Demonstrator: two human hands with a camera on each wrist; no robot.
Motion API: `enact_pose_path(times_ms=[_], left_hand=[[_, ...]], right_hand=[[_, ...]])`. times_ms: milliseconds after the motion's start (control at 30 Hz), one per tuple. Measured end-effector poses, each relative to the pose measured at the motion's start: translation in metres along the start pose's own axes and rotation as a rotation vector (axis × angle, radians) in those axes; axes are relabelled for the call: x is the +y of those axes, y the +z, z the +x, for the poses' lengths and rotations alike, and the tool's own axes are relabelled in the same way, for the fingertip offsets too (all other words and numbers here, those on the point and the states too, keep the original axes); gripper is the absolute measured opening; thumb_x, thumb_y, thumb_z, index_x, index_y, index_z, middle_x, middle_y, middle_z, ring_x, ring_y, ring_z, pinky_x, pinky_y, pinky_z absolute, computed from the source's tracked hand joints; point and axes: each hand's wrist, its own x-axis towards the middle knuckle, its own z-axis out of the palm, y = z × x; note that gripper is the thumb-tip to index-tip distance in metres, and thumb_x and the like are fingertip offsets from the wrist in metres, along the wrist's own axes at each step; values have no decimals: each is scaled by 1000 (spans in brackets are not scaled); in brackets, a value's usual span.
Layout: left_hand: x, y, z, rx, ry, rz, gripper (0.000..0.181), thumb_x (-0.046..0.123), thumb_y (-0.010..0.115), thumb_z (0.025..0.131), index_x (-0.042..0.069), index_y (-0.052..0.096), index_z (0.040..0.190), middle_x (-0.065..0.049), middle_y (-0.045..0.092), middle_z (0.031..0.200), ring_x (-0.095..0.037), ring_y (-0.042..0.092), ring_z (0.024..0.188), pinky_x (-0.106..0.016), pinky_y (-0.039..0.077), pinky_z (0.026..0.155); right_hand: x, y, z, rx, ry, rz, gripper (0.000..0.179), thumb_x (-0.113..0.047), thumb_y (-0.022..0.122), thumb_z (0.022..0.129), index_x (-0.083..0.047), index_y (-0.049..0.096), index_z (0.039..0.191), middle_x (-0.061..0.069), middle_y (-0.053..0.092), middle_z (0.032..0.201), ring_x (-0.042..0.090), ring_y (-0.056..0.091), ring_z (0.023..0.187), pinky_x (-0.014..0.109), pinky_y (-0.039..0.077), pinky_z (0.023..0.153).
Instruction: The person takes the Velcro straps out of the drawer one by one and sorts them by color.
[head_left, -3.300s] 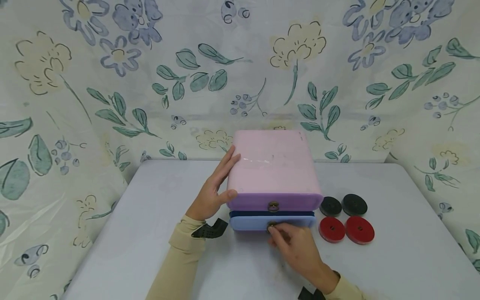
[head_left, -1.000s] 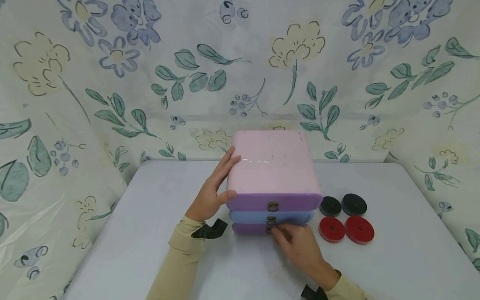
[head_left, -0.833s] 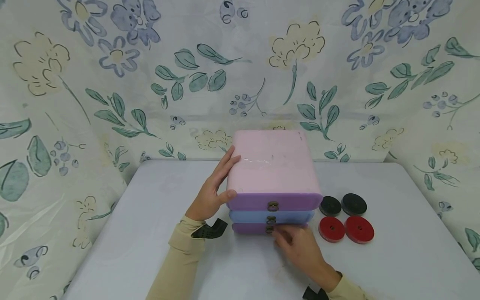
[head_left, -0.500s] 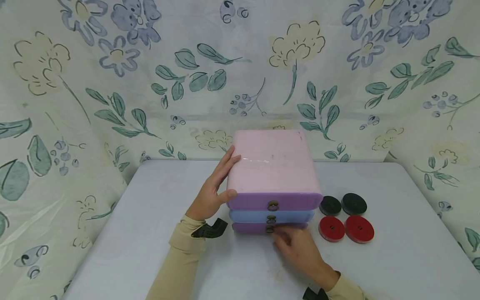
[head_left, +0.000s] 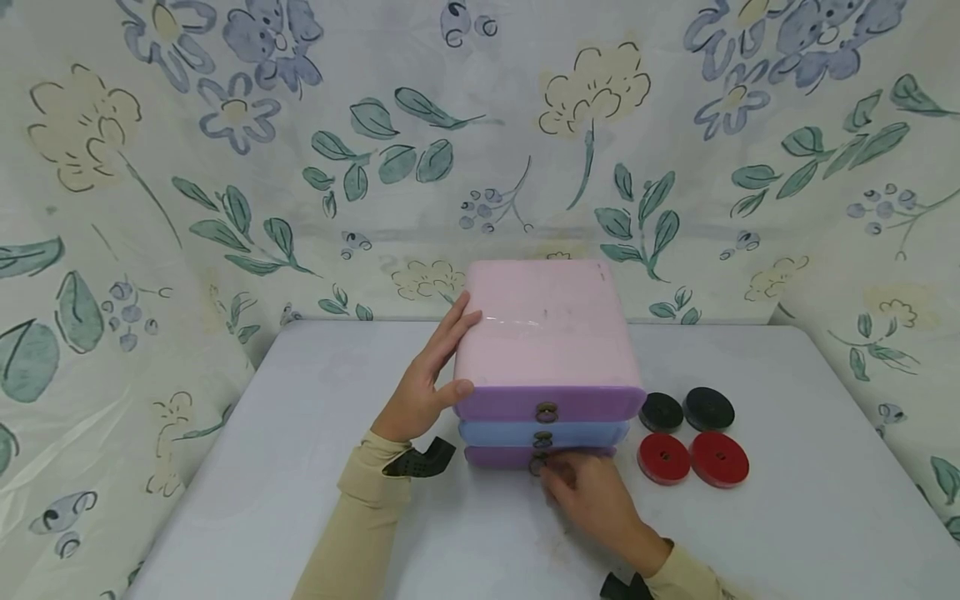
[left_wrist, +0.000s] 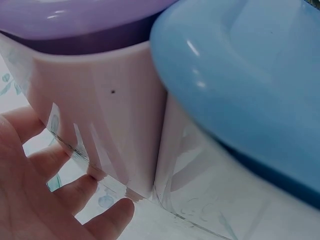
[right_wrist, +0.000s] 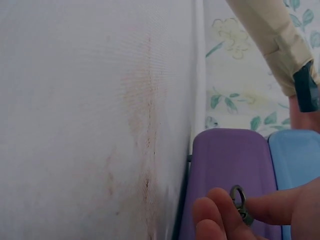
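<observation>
A small chest of drawers (head_left: 547, 325) with a pale pink top stands mid-table in the head view, its purple, blue and purple fronts stacked. All three drawers sit closed or nearly so. My left hand (head_left: 420, 392) lies along the chest's left side, fingers extended; the left wrist view shows those fingers (left_wrist: 77, 192) spread beside the pink wall. At the bottom purple drawer (head_left: 498, 457), my right hand (head_left: 600, 500) pinches a bronze ring pull (right_wrist: 239, 192) between thumb and fingers. The ring is swung out from the front.
Right of the chest lie two black discs (head_left: 709, 409) and two red discs (head_left: 719, 459), close to its side. A floral sheet (head_left: 480, 167) hangs behind the white table (head_left: 315, 375).
The blue middle drawer, slightly out at first, has gone in. My right hand has shifted from its pull down to the bottom drawer's ring and tilted that ring outward. My left hand stays put.
</observation>
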Motion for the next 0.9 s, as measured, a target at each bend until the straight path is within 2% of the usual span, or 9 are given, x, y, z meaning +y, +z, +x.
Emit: enact_pose_path(times_ms=[133,233,600,900], left_hand=[[0,0,-1,1,2,-1,91,71,52,92,12,33,158,1,7,169,-22,7,154,-55,19,120],[-1,0,-1,0,4,-2,91,70,53,92,11,33,158,0,7,169,-22,7,154,-55,19,120],[-1,0,0,0,5,2,90,71,53,92,12,33,158,1,7,169,-22,7,154,-54,19,120],[0,0,0,-1,7,-3,90,70,53,92,13,33,158,1,7,169,-22,8,154,-53,20,120]], right_hand=[[0,1,1,-6,2,2,24,-16,70,94,-18,66,71,-19,57,57,-3,49,50,19,39,46],[0,2,1,-10,4,-1,31,-18,69,96,-20,62,66,-20,53,54,-3,48,47,19,36,44],[-2,1,2,-27,40,2,31,-15,68,95,-20,63,64,-20,54,53,-2,50,48,19,35,44],[-2,0,-2,-50,25,-18,25,-9,66,93,-17,65,69,-18,57,55,-3,51,49,19,39,46]])
